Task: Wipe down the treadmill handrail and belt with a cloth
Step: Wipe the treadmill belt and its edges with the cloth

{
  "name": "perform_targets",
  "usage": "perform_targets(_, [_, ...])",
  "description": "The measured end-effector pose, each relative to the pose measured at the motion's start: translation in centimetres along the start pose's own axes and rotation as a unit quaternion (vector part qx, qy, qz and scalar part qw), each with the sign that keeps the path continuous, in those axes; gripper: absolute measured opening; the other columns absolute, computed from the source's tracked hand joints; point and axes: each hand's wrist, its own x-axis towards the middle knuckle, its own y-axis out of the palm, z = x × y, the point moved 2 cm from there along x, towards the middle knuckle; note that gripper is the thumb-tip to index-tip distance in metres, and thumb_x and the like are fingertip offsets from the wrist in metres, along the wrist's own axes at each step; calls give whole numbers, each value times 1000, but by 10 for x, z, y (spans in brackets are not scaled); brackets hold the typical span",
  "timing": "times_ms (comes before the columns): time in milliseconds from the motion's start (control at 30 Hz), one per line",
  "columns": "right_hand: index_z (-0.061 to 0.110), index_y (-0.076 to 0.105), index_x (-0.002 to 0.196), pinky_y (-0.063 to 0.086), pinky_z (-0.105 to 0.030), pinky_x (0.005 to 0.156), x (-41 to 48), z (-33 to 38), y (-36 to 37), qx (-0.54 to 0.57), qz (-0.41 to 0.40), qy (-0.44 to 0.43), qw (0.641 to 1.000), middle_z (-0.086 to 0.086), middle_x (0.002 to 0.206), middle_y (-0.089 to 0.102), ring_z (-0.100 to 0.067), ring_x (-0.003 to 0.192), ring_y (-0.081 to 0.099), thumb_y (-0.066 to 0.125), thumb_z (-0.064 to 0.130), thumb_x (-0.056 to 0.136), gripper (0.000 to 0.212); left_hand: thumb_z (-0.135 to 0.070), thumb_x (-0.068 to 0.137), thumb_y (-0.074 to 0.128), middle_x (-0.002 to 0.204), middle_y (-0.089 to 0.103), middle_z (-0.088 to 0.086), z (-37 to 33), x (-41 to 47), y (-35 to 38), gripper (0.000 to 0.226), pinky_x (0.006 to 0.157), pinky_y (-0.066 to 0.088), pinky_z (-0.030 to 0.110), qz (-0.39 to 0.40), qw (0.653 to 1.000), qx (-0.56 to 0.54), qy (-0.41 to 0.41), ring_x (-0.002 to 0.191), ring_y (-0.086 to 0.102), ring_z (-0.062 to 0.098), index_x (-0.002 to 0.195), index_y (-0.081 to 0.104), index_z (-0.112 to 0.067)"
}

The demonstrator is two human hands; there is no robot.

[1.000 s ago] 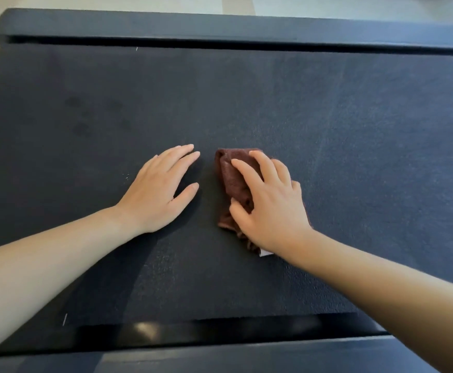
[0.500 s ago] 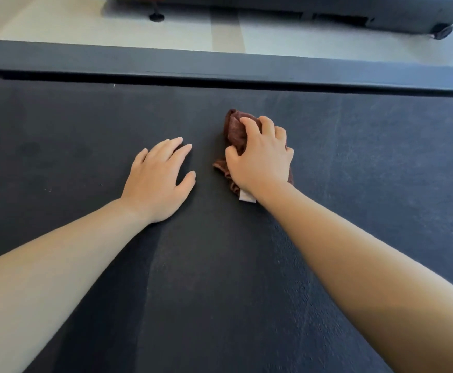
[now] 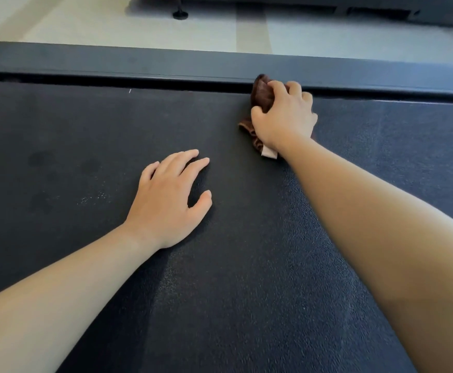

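Observation:
The black textured treadmill belt (image 3: 85, 135) fills most of the view. At its far edge my right hand (image 3: 284, 117) grips a bunched brown cloth (image 3: 260, 95), fingers curled over it, and the cloth touches the dark side rail (image 3: 139, 63). A pale label on the cloth pokes out beneath my wrist. Nearer and to the left, my left hand (image 3: 169, 200) rests flat on the belt with its fingers spread and holds nothing. No handrail is in view.
Beyond the side rail lies a pale floor (image 3: 112, 25). A round black foot (image 3: 180, 14) and the dark base of another machine (image 3: 381, 9) stand at the top edge.
My right hand has pushed the cloth away from me across the belt, from beside my left hand to the far side rail. My left hand stays planted on the belt.

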Motion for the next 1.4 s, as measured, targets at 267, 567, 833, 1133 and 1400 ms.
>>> perform_targets(267, [29, 38, 138, 32, -52, 98, -55, 0, -9, -7, 26, -52, 998, -3, 148, 29, -31, 129, 28, 49, 46, 82, 60, -42, 88, 45, 149, 33, -8, 1, 0, 0, 52, 113, 16, 40, -7, 1000, -6, 1, 138, 23, 12, 138, 41, -27])
perform_targets(567, [32, 37, 137, 32, -55, 99, -197, 17, -31, -8, 35, -79, 996, 4, 147, 28, -25, 130, 25, 51, 45, 83, 57, -43, 95, 33, 156, 18, 2, 7, -68, -13, 56, 114, 16, 40, 56, 998, 32, 19, 143, 14, 22, 147, 26, -22])
perform_targets(833, [32, 38, 134, 34, -55, 96, -254, 53, -28, -30, 28, -70, 997, 4, 144, 30, -25, 129, 26, 47, 46, 79, 57, -43, 93, 38, 155, 22, -5, 38, -137, -32, 52, 115, 9, 35, 51, 998, -12, 36, 143, 15, 15, 143, 35, -28])
perform_targets(1133, [32, 36, 139, 30, -54, 103, -177, 78, -6, -22, 27, -12, 999, 1, 150, 27, -27, 134, 24, 51, 45, 84, 59, -42, 90, 45, 151, 31, -1, 42, -134, -29, 51, 113, 15, 40, 17, 999, -27, 41, 141, 23, 18, 139, 43, -27])
perform_targets(1400, [31, 38, 138, 35, -50, 97, -287, 73, -35, -25, 57, -75, 995, 5, 148, 27, -21, 131, 25, 48, 45, 82, 59, -42, 89, 45, 150, 33, 1, 41, -134, -28, 52, 111, 17, 43, 15, 999, -31, 42, 140, 23, 19, 137, 43, -26])
